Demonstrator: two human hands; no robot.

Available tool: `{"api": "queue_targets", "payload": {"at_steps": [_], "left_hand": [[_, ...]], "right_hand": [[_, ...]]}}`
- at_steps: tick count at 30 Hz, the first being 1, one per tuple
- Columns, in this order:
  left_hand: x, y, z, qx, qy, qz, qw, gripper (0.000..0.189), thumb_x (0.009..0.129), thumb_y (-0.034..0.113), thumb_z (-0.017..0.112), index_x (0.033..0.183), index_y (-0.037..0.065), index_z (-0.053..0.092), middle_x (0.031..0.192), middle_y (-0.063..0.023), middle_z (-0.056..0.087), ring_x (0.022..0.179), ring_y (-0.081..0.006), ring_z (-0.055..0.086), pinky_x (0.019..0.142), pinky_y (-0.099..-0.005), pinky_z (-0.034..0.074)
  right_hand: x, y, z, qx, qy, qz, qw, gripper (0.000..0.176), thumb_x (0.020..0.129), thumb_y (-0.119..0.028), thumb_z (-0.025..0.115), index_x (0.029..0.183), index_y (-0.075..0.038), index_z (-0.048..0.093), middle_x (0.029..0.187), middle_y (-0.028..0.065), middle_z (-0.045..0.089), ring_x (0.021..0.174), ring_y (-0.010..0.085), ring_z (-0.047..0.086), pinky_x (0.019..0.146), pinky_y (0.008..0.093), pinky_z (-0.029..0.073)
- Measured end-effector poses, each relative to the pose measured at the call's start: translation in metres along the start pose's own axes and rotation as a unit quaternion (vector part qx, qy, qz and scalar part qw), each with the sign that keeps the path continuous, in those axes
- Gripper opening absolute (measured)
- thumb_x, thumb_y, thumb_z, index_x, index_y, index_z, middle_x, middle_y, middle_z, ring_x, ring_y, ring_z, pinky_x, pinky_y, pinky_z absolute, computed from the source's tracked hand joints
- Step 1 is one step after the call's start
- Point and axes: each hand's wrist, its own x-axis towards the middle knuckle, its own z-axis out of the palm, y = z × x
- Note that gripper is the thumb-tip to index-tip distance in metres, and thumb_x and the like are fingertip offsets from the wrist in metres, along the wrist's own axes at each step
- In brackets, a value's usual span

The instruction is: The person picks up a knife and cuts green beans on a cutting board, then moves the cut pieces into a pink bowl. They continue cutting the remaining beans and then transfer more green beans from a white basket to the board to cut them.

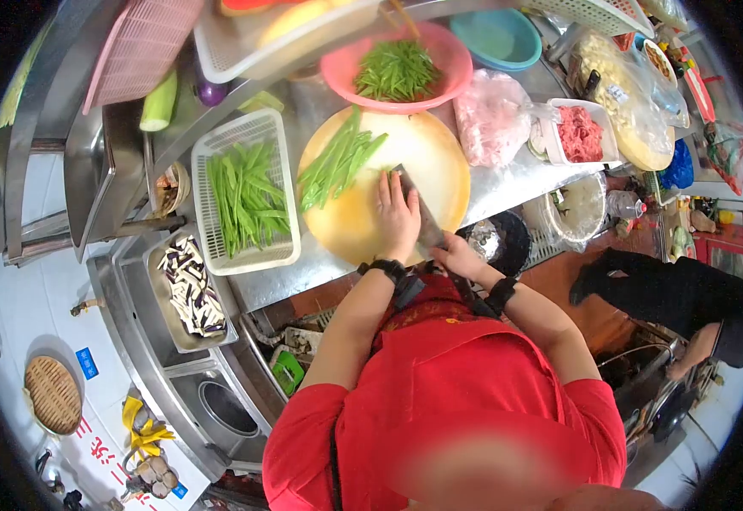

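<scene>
A round cutting board (439,170) lies on the steel counter. My right hand (461,255) is closed round the handle of a cleaver (424,217), its blade pointing away from me across the board. Beside the blade, my left hand (398,220) presses down on the board with its fingers close together. A bit of green shows at those fingertips; most of what they hold is hidden. Left of the hand, a pile of long flat green beans (337,162) rests on the board. A pink bowl (337,72) behind it contains thinly sliced green beans (397,70).
More whole beans fill a white basket (290,221) at the left. Below it, a metal tray (165,302) has cut eggplant strips. A bag of pink meat (490,119) and a white tub of red meat (580,134) stand right. Another person's dark-clothed arm (652,285) is at far right.
</scene>
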Motion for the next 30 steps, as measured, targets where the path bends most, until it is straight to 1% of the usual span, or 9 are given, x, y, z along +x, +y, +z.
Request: {"api": "queue_targets", "payload": {"at_steps": [7, 13, 19, 21, 22, 24, 26, 28, 30], "left_hand": [[0.026, 0.018, -0.006, -0.114, 0.083, 0.072, 0.987, 0.037, 0.089, 0.011, 0.045, 0.122, -0.005, 0.047, 0.132, -0.0232, 0.041, 0.121, -0.0402, 0.04, 0.1, -0.0454, 0.034], [0.156, 0.088, -0.049, -0.121, 0.144, 0.203, 0.961, 0.036, 0.084, 0.007, 0.047, 0.118, -0.006, 0.049, 0.128, -0.0233, 0.045, 0.12, -0.0391, 0.041, 0.101, -0.0448, 0.033], [0.234, 0.055, -0.053, 0.104, 0.198, 0.284, 0.932, 0.025, 0.086, 0.013, 0.048, 0.105, 0.003, 0.061, 0.113, -0.0172, 0.058, 0.107, -0.0347, 0.052, 0.093, -0.0425, 0.04], [0.215, 0.038, -0.07, -0.077, 0.1, 0.191, 0.973, 0.024, 0.085, 0.014, 0.05, 0.103, 0.005, 0.062, 0.102, -0.0174, 0.062, 0.098, -0.035, 0.056, 0.087, -0.0417, 0.044], [0.202, 0.023, -0.075, -0.103, 0.118, 0.143, 0.977, 0.02, 0.085, 0.016, 0.052, 0.098, 0.005, 0.063, 0.094, -0.0178, 0.063, 0.089, -0.0356, 0.059, 0.08, -0.0417, 0.047], [0.168, -0.015, -0.085, -0.078, 0.11, 0.065, 0.989, 0.019, 0.084, 0.016, 0.052, 0.094, 0.006, 0.064, 0.092, -0.0179, 0.063, 0.083, -0.0361, 0.06, 0.073, -0.0428, 0.048], [0.137, -0.065, -0.081, -0.007, 0.062, -0.034, 0.997, 0.03, 0.085, 0.026, 0.055, 0.103, 0.004, 0.061, 0.098, -0.0193, 0.063, 0.093, -0.0383, 0.058, 0.082, -0.0438, 0.046], [0.108, -0.1, -0.067, 0.164, 0.067, 0.096, 0.979, 0.045, 0.081, 0.032, 0.06, 0.118, 0.006, 0.054, 0.117, -0.0179, 0.056, 0.11, -0.04, 0.049, 0.092, -0.047, 0.039], [0.083, -0.107, -0.059, 0.159, 0.034, 0.108, 0.981, 0.051, 0.08, 0.033, 0.061, 0.123, 0.007, 0.05, 0.124, -0.0165, 0.05, 0.115, -0.04, 0.044, 0.095, -0.0484, 0.035]], "right_hand": [[-0.01, -0.037, -0.002, 0.065, 0.016, -0.028, 0.997, 0.015, 0.084, -0.004, 0.052, 0.097, 0.002, 0.049, 0.059, 0.0055, 0.053, 0.044, 0.0129, 0.05, 0.042, 0.0275, 0.042], [0.002, -0.147, -0.043, 0.021, 0.149, -0.137, 0.979, 0.015, 0.079, -0.006, 0.056, 0.091, 0.002, 0.05, 0.058, 0.0061, 0.053, 0.044, 0.0139, 0.052, 0.042, 0.0286, 0.042], [0.016, -0.188, -0.086, 0.096, 0.19, -0.139, 0.967, 0.014, 0.079, -0.007, 0.054, 0.09, 0.001, 0.051, 0.058, 0.0063, 0.052, 0.043, 0.0144, 0.05, 0.041, 0.028, 0.042], [0.005, -0.177, -0.091, 0.066, 0.207, -0.134, 0.967, 0.013, 0.08, -0.007, 0.054, 0.091, 0.001, 0.051, 0.058, 0.0058, 0.053, 0.045, 0.014, 0.051, 0.041, 0.0272, 0.041], [0.003, -0.164, -0.094, 0.041, 0.207, -0.126, 0.969, 0.014, 0.081, -0.007, 0.054, 0.092, 0.001, 0.052, 0.059, 0.0049, 0.053, 0.046, 0.0138, 0.051, 0.042, 0.0267, 0.04], [-0.006, -0.131, -0.097, -0.029, 0.19, -0.147, 0.97, 0.015, 0.082, -0.009, 0.055, 0.092, 0.001, 0.051, 0.06, 0.0057, 0.054, 0.048, 0.0137, 0.053, 0.044, 0.028, 0.041], [-0.015, -0.1, -0.092, -0.179, 0.2, -0.151, 0.951, 0.017, 0.083, -0.014, 0.057, 0.093, -0.001, 0.052, 0.061, 0.0128, 0.057, 0.051, 0.0234, 0.058, 0.048, 0.0345, 0.045], [-0.012, -0.053, -0.091, -0.356, 0.201, -0.216, 0.887, 0.02, 0.083, -0.02, 0.057, 0.094, -0.004, 0.053, 0.067, 0.0194, 0.059, 0.06, 0.035, 0.06, 0.056, 0.0425, 0.047], [-0.026, -0.055, -0.077, -0.436, 0.127, -0.155, 0.877, 0.021, 0.083, -0.023, 0.056, 0.096, -0.007, 0.055, 0.071, 0.0216, 0.059, 0.068, 0.0404, 0.058, 0.06, 0.0472, 0.046]]}}
